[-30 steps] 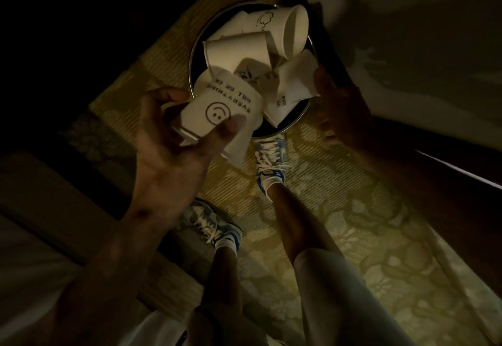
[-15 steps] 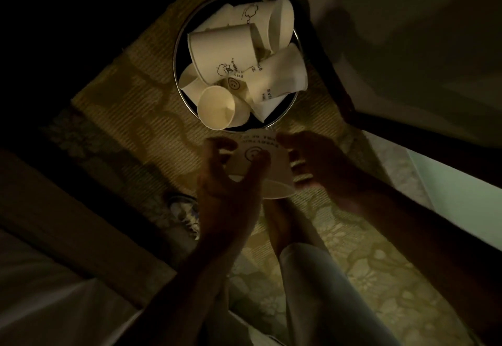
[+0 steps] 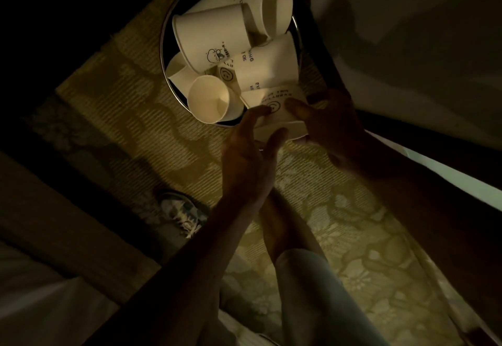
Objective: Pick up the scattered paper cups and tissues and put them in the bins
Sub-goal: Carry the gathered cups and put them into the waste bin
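A round dark bin with a metal rim stands on the patterned carpet, filled with several white paper cups lying at angles. A smiley-face paper cup is at the bin's near right edge, tilted with its base toward the bin. My left hand touches it from the left with thumb and fingers. My right hand holds its right side, thumb near the smiley print. No tissue is visible.
A dark frame runs diagonally right of the bin, with a pale surface beyond. My sneaker and bare legs stand on the carpet below the hands. A dark wooden edge crosses the lower left.
The smiley cup has moved from in front of the bin up to its near right rim. Both hands followed it forward, and the view has closed in on the bin.
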The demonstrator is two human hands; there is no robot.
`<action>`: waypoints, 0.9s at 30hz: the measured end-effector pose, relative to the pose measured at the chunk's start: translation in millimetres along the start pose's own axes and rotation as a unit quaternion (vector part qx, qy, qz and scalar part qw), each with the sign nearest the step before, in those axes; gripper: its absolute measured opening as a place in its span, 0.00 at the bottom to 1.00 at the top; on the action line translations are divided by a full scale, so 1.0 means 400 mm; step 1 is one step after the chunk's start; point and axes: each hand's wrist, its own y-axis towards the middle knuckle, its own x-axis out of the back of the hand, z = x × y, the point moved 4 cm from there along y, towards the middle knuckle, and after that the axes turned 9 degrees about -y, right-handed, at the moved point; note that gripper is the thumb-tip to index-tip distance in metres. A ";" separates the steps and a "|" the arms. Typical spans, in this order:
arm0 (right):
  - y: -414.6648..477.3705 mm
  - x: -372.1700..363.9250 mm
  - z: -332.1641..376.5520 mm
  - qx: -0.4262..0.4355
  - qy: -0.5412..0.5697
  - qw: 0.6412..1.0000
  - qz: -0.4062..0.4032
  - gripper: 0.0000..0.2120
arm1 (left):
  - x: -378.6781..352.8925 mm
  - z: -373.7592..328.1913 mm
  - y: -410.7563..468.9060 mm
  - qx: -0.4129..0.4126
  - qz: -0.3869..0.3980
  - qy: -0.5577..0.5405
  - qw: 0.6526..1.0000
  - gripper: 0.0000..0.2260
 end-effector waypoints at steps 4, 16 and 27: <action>0.023 -0.011 0.013 0.022 -0.038 0.999 -0.026 0.14 | 0.010 0.001 0.021 -0.062 -0.047 0.056 0.995 0.13; 0.036 -0.029 0.060 0.017 -0.012 0.999 0.048 0.07 | 0.021 -0.019 0.054 -0.047 -0.065 0.138 0.987 0.14; 0.002 -0.013 0.044 -0.022 0.062 0.995 0.075 0.13 | 0.062 -0.046 0.018 -0.003 -0.113 0.067 0.991 0.16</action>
